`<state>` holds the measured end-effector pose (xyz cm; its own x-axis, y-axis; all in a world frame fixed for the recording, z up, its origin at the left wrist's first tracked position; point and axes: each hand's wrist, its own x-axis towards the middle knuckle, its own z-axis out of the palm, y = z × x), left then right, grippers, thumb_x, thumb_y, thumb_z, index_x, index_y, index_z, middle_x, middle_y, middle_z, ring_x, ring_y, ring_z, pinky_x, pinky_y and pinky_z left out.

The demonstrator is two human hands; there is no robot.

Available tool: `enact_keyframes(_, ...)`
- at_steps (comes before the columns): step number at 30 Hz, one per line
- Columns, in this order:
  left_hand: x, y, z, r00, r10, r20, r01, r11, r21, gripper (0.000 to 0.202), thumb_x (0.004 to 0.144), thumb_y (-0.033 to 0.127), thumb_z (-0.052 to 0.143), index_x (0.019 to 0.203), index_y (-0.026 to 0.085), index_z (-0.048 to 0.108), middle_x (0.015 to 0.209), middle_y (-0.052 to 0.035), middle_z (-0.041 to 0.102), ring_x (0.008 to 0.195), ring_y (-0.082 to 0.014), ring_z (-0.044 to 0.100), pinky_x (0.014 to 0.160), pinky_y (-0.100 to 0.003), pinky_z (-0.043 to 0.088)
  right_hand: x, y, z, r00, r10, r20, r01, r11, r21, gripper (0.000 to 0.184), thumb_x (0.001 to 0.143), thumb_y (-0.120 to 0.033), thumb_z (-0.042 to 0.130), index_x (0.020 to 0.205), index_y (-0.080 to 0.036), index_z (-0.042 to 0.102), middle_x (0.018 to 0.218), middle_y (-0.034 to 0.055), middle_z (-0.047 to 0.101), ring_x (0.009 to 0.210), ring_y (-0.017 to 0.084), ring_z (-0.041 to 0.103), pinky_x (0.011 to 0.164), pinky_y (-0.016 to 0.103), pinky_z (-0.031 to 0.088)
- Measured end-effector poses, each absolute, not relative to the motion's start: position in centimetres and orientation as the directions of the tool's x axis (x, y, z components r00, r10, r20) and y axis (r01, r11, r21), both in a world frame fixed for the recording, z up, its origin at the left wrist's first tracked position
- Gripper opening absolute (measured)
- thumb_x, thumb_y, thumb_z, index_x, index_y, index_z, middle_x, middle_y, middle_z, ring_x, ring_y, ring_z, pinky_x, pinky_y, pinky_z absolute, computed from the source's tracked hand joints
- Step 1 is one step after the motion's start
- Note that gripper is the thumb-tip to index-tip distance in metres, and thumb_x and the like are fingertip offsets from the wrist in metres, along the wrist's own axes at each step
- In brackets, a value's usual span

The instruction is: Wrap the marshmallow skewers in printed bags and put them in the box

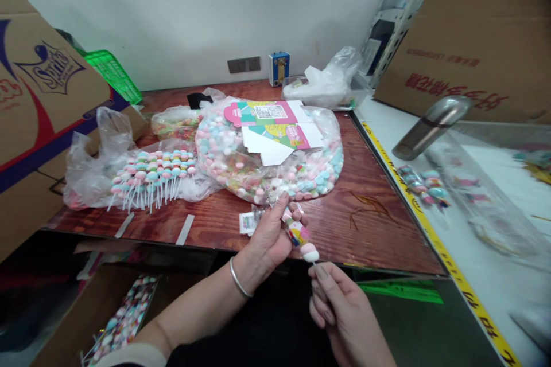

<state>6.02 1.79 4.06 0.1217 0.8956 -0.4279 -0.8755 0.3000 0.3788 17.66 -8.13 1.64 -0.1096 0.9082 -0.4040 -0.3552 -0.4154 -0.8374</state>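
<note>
We observe the right hand (340, 298) pinching, thumb against fingers, the stick (314, 264) of a marshmallow skewer (309, 252). We find the left hand (271, 236) with fingers curled around the printed wrapper (297, 233).

"Sprite" stands in blue letters on a cardboard box (47, 104) at left, where a red letter "a" shows near the edge. Large red Chinese characters, topped by a smaller line, cross a brown carton (469, 28) at right. Black characters, blurred, mark yellow tape (451, 266). A colorful printed card (279, 132) bears a QR code (270, 112); its lettering is too small to read.
</note>
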Motion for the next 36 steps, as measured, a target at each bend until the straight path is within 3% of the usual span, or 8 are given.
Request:
enact_keyframes(4, 6.6, 1.4, 4.2, 0.13, 0.89, -0.436, -0.861, 0.319, 0.395, 0.023, 0.074, 0.026, 0.076, 0.08, 0.012, 0.059, 0.063, 0.0054, 0.05, 0.05, -0.0041, 0.049, 0.057, -0.02, 0.05, 17.7, -8.0, 0.9, 0.114, 0.993, -0.015, 0.2, -0.037, -0.979, 0.024, 0.086, -0.039, 0.059, 0.073, -0.019, 0.058, 0.061, -0.0035, 0.05, 0.054, 0.01, 0.044, 0.052, 0.022, 0.036)
enact_keyframes(9, 7.7, 0.5, 4.2, 0.136, 0.883, -0.448, -0.834, 0.346, 0.429, 0.028, 0.072, 0.03, 0.078, 0.081, 0.015, 0.057, 0.06, 0.0066, 0.047, 0.048, -0.004, 0.048, 0.052, -0.018, 0.046, 17.2, -6.7, -0.4, 0.082, 0.855, 0.512, 0.546, 0.392, -0.741, 0.012, 0.089, -0.018, 0.055, 0.077, -0.019, 0.06, 0.067, -0.0027, 0.053, 0.06, 0.01, 0.05, 0.062, 0.022, 0.04)
enact_keyframes(15, 7.5, 0.5, 4.0, 0.141, 0.9, -0.412, -0.859, 0.318, 0.401, 0.024, 0.077, 0.029, 0.074, 0.086, 0.015, 0.056, 0.061, 0.0054, 0.05, 0.048, -0.0046, 0.047, 0.055, -0.02, 0.049, 17.2, -6.0, -0.4, 0.036, 0.83, 0.556, 0.671, 0.392, -0.629, 0.011, 0.092, -0.022, 0.054, 0.098, -0.017, 0.062, 0.08, 0.0026, 0.064, 0.07, 0.013, 0.059, 0.068, 0.023, 0.043)
enact_keyframes(18, 7.2, 0.8, 4.0, 0.144, 0.901, -0.41, -0.866, 0.315, 0.389, 0.024, 0.08, 0.031, 0.072, 0.087, 0.014, 0.057, 0.06, 0.0052, 0.05, 0.049, -0.005, 0.048, 0.055, -0.02, 0.049, 17.6, -6.5, -0.3, -0.009, 0.793, 0.609, 0.752, 0.407, -0.519, 0.011, 0.091, -0.021, 0.054, 0.092, -0.019, 0.065, 0.074, 0.002, 0.064, 0.065, 0.013, 0.057, 0.067, 0.025, 0.041)
enact_keyframes(21, 7.0, 0.9, 3.9, 0.153, 0.89, -0.431, -0.867, 0.33, 0.374, 0.024, 0.081, 0.033, 0.07, 0.088, 0.015, 0.057, 0.059, 0.0054, 0.049, 0.047, -0.005, 0.047, 0.054, -0.02, 0.048, 18.1, -6.8, -0.1, 0.019, 0.871, 0.49, 0.653, 0.36, -0.666, 0.016, 0.092, -0.026, 0.053, 0.084, -0.02, 0.066, 0.069, 0.0006, 0.063, 0.06, 0.013, 0.054, 0.063, 0.025, 0.04)
enact_keyframes(25, 6.9, 1.0, 4.0, 0.186, 0.885, -0.427, -0.866, 0.353, 0.354, 0.028, 0.08, 0.038, 0.07, 0.089, 0.015, 0.057, 0.062, 0.0051, 0.05, 0.049, -0.0053, 0.049, 0.051, -0.018, 0.045, 18.4, -6.8, 0.0, 0.011, 0.998, -0.061, 0.162, -0.062, -0.985, 0.036, 0.09, -0.049, 0.051, 0.075, -0.018, 0.061, 0.054, -0.0042, 0.044, 0.046, 0.008, 0.038, 0.044, 0.021, 0.029)
enact_keyframes(30, 7.3, 0.5, 4.2, 0.168, 0.915, -0.368, -0.848, 0.324, 0.42, 0.032, 0.077, 0.038, 0.073, 0.092, 0.016, 0.057, 0.061, 0.0065, 0.05, 0.048, -0.004, 0.048, 0.051, -0.017, 0.042, 17.9, -6.3, -0.4, -0.124, 0.935, -0.333, -0.287, -0.355, -0.89, 0.046, 0.077, -0.061, 0.063, 0.067, -0.017, 0.056, 0.048, -0.0101, 0.027, 0.042, 0.004, 0.02, 0.039, 0.018, 0.015)
enact_keyframes(36, 8.7, -1.2, 3.5, 0.205, 0.924, -0.322, -0.702, 0.368, 0.61, 0.031, 0.076, 0.04, 0.073, 0.074, 0.014, 0.057, 0.061, 0.0027, 0.056, 0.051, -0.005, 0.049, 0.052, -0.017, 0.039, 16.7, -5.3, 0.0, -0.066, 0.921, -0.385, -0.422, -0.375, -0.826, 0.047, 0.07, -0.064, 0.068, 0.07, -0.018, 0.057, 0.05, -0.0096, 0.032, 0.043, 0.003, 0.018, 0.039, 0.017, 0.015)
